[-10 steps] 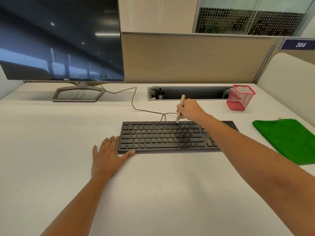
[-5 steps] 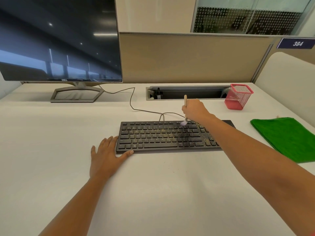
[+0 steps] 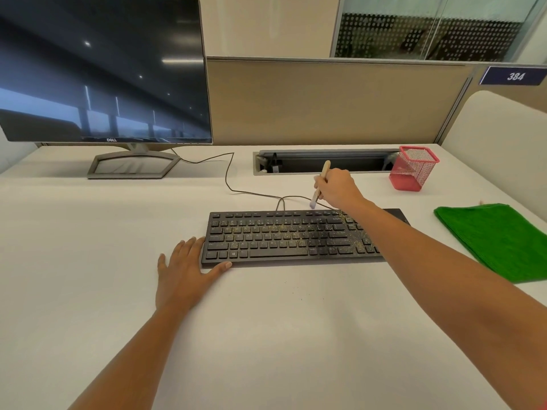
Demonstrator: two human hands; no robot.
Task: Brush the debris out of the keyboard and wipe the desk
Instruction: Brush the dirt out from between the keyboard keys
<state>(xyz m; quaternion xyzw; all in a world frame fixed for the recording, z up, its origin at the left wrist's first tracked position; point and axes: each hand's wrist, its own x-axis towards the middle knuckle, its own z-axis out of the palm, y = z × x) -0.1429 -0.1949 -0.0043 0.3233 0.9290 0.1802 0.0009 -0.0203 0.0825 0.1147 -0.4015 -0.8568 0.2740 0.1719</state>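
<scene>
The right hand (image 3: 337, 187) is curled round the brush (image 3: 324, 170), whose bristles sit just past the far edge of the keyboard (image 3: 281, 238). The left hand (image 3: 183, 270) lies flat with straight fingers, bracing the near-left corner. Debris (image 3: 349, 229) speckles the keys, thickest at right. A hard flick could scatter grit across the desk (image 3: 266, 335) or into the cable tray (image 3: 325, 162) behind it (out of reach of the green cloth (image 3: 497, 238)).

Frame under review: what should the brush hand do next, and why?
Probably bring the brush in the right hand back onto the keyboard for another stroke. Its bristles sit just past the far edge, while yellowish debris covers the middle and right keys. The left hand braces the keyboard's left end.
</scene>
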